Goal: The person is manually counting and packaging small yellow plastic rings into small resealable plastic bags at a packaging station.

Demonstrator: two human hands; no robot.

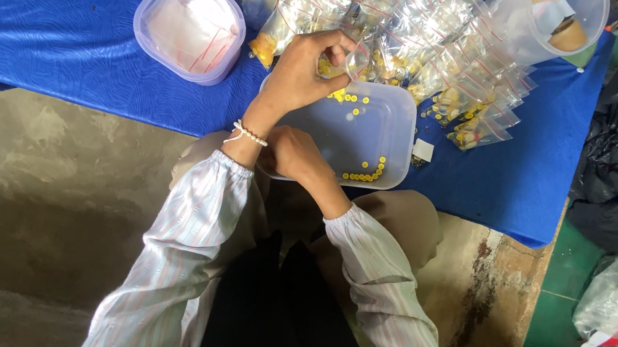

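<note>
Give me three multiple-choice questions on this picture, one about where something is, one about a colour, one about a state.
1. Where is the tub of empty bags?
A. left of the tray
B. on the floor
C. right of the tray

2. What colour are the beads in the tray?
A. red
B. yellow
C. green

3. What is the left hand doing?
A. lying flat
B. pinching a small bag
C. holding a lid

Answers: 1 A, it sits on the blue cloth up left of the tray. 2 B, the row by the right hand is yellow. 3 B, its fingers close on a clear bag above the tray.
</note>
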